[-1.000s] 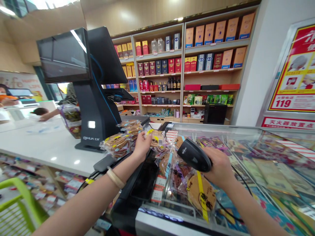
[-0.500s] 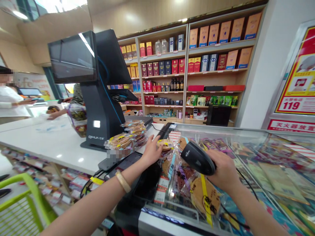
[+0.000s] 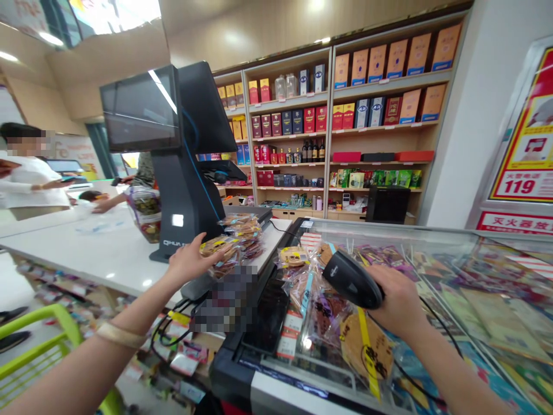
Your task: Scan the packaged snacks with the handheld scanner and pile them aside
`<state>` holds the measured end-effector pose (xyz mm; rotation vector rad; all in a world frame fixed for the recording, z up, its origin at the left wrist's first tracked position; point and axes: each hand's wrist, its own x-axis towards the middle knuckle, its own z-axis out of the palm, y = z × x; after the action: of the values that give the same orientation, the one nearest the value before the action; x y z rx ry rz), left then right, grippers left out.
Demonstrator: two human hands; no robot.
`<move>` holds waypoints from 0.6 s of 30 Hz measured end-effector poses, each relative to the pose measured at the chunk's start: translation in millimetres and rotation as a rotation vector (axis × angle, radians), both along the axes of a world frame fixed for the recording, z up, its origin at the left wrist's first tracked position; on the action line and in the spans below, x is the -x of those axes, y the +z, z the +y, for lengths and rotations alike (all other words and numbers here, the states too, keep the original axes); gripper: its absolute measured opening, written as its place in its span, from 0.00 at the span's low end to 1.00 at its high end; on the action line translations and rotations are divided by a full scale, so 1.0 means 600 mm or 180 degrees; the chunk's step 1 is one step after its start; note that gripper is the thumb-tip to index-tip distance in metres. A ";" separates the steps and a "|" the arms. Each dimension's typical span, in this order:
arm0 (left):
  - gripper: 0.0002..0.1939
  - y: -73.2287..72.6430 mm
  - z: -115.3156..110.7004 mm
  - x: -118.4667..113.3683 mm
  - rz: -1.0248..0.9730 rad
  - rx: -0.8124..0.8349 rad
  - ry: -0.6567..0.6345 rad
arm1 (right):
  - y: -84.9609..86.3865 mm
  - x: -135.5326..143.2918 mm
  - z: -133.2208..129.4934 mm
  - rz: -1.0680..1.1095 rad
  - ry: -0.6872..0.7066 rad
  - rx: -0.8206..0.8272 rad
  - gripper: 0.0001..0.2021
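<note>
My right hand (image 3: 395, 300) is wrapped round a black barcode scanner (image 3: 352, 279), held above clear packets of round flat biscuits (image 3: 367, 346) on the glass counter. My left hand (image 3: 192, 259) has its fingers spread at the left edge of a pile of packaged biscuits (image 3: 244, 230), beside the foot of the black double-screen till (image 3: 173, 202). Whether the fingers touch the packets I cannot tell. A smaller yellow-labelled packet (image 3: 294, 256) lies between my hands. Near it a dark phone-like slab (image 3: 268, 317) rests on the counter's edge.
The scanner's cable (image 3: 444, 325) trails over the glass. A green basket (image 3: 43, 346) is at the lower left. Beyond the white counter (image 3: 108, 253) stands a person in white (image 3: 34, 178); another person's arm (image 3: 112, 202) reaches over it by a filled jar (image 3: 147, 213).
My left hand has moved left, from beside the yellow-labelled packet to the pile by the till. My right hand still holds the scanner in about the same place. The view has shifted slightly.
</note>
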<state>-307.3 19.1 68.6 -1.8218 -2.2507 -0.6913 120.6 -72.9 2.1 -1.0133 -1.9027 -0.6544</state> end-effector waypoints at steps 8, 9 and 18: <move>0.40 -0.013 -0.003 0.006 0.0048 -0.0844 -0.0755 | -0.005 -0.001 0.002 0.0010 0.0074 0.0097 0.12; 0.39 -0.010 -0.009 0.004 0.0187 -0.1078 -0.0878 | -0.005 -0.001 0.002 0.0022 0.0093 0.0122 0.12; 0.37 0.035 -0.084 -0.075 0.1356 -0.1917 -0.2319 | 0.005 0.013 -0.007 -0.0005 0.0299 0.0300 0.10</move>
<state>-262.3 -31.5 89.3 -2.1438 -0.9432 -0.8473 112.8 -77.2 4.8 -0.9754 -1.9854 -0.5156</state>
